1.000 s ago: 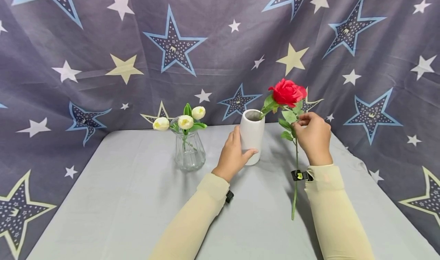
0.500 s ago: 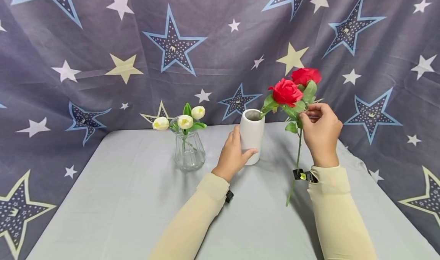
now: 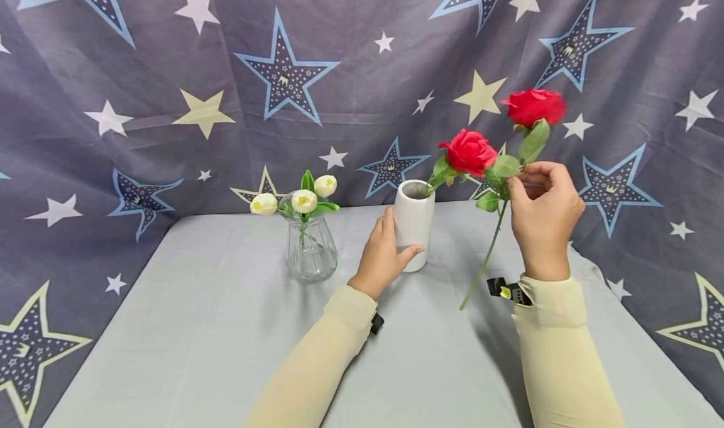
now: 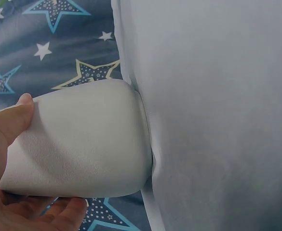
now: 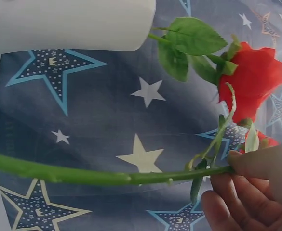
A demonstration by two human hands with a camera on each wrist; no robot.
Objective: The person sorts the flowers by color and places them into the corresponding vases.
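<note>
My left hand (image 3: 381,255) grips a white vase (image 3: 414,227) that stands upright on the table, thumb across its front and fingers on its left side. One red rose (image 3: 468,152) leans out of the vase mouth to the right, its lower stem hidden inside. To the right, my right hand (image 3: 545,214) pinches a second red rose (image 3: 534,107) by its stem just under the leaves. Its bare green stem (image 5: 97,175) slants down and left, its cut end low in front of the vase. In the left wrist view the vase wall (image 4: 83,139) lies between thumb and fingers.
Left of the white vase stands a clear glass vase (image 3: 312,252) with several pale yellow tulips (image 3: 305,201). A light grey cloth covers the table (image 3: 215,327). Close behind the table hangs a dark star-patterned curtain (image 3: 351,57).
My right hand has moved up and to the right with the second rose, whose bloom has come out from behind the first. Its stem end has swung up and left. The left hand stays put.
</note>
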